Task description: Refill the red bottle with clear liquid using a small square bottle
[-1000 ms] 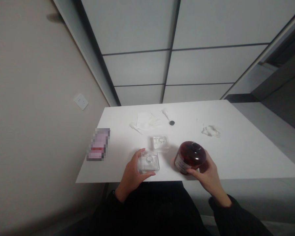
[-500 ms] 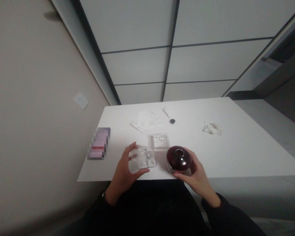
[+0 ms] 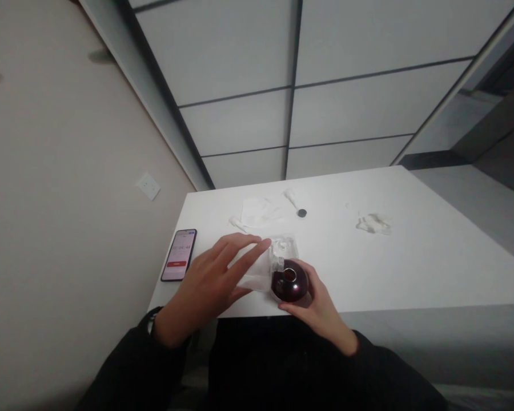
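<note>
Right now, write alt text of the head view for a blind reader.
The left hand holds a clear bottle tipped sideways, its neck near the opening of a dark red bottle in the right hand, at a white table. A phone lies at left.

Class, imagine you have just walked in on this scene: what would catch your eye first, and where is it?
The eye falls first on the dark red round bottle near the front edge of the white table, in the right grip. Beside it, the left grip holds a clear square bottle tipped sideways. The lit phone stands out at the table's left side.
</note>
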A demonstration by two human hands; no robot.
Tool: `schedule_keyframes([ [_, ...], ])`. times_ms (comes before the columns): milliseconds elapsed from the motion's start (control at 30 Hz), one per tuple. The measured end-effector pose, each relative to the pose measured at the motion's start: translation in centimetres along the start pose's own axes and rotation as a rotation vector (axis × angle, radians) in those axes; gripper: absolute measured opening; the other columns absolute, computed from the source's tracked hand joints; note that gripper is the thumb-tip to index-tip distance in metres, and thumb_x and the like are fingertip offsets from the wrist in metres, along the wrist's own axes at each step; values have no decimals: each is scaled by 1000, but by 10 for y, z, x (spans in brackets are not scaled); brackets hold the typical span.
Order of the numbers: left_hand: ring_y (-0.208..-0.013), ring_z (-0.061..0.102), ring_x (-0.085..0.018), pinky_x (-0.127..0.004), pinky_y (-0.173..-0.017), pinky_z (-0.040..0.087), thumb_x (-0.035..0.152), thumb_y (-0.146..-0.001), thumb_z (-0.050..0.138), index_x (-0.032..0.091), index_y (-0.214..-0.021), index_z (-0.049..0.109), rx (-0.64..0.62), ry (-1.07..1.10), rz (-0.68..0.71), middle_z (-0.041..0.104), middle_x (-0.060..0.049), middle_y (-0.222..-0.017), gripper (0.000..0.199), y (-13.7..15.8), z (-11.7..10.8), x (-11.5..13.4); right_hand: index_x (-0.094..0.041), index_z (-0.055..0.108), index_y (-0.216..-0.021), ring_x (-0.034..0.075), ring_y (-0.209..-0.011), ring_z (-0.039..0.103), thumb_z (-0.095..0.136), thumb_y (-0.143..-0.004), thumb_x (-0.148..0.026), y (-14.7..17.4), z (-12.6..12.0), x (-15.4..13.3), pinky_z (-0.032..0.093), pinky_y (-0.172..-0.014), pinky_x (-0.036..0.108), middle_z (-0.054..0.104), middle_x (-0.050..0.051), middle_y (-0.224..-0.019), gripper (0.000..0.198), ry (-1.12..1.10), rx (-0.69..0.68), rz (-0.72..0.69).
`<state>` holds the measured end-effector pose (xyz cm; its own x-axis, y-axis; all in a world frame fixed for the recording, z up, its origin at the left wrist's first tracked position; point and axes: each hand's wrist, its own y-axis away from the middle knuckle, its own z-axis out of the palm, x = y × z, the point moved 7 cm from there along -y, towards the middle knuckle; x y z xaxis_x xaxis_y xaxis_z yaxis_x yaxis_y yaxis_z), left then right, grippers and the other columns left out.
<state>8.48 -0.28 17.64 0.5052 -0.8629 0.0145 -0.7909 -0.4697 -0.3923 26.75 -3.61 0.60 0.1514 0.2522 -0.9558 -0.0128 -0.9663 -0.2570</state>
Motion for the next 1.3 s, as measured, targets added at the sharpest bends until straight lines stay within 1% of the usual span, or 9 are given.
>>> schedule_keyframes([
  [133,-130,66,-29,-44,-113,57,21,-103,67,18,-156,44,-67,-81,104,69,-14,-136,57,-10,-5,7,-26,55,-145,37,-135,65,92,-78,-51,1,2,2,53,-116,55,67,15,-144,80,3,19,-30],
  [267,-128,66,-29,-44,-111,58,22,-105,65,16,-154,47,-83,-150,179,71,-14,-134,53,-16,-9,13,-27,56,-147,38,-136,64,92,-79,-52,0,3,3,52,-117,57,67,14,-146,81,10,26,-58],
  [400,-127,67,-26,-41,-110,58,14,-107,58,17,-154,49,-102,-213,218,73,-12,-132,48,-23,-13,19,-28,56,-149,40,-138,63,92,-78,-55,-1,3,5,50,-118,61,66,15,-147,84,26,10,-47],
  [567,-123,69,-27,-40,-107,59,11,-108,53,14,-149,52,-112,-258,315,74,-10,-133,41,-31,-20,30,-28,55,-149,38,-137,64,91,-79,-55,-1,2,4,50,-117,60,66,15,-147,83,41,21,-69],
  [767,-130,66,-26,-41,-113,55,7,-107,50,17,-153,49,-201,-209,355,72,-9,-139,46,-38,-23,38,-30,56,-150,37,-135,66,93,-78,-51,-1,2,1,52,-115,58,68,12,-146,83,31,31,-95],
  [933,-132,66,-23,-38,-116,53,2,-103,53,23,-155,48,-257,-174,366,70,-7,-141,56,-46,-25,45,-32,56,-150,38,-134,66,94,-77,-50,0,2,1,53,-115,58,68,11,-146,84,20,38,-111],
  [1067,-127,67,-22,-36,-111,55,5,-105,50,25,-150,54,-291,-161,384,70,-5,-139,49,-55,-27,51,-31,56,-150,38,-133,66,94,-78,-48,0,3,4,53,-113,60,68,12,-145,84,-9,37,-56],
  [1200,-121,69,-23,-38,-103,57,6,-108,43,21,-138,62,-334,-178,429,71,-7,-134,40,-64,-29,59,-28,58,-147,39,-131,66,94,-76,-51,1,3,5,53,-113,60,68,13,-143,83,-12,49,-24],
  [1300,-119,68,-22,-37,-103,57,7,-108,42,25,-132,66,-394,-120,373,73,-4,-128,38,-69,-27,59,-28,59,-145,39,-131,66,95,-76,-51,1,2,3,53,-112,61,69,12,-142,81,-17,56,-27],
])
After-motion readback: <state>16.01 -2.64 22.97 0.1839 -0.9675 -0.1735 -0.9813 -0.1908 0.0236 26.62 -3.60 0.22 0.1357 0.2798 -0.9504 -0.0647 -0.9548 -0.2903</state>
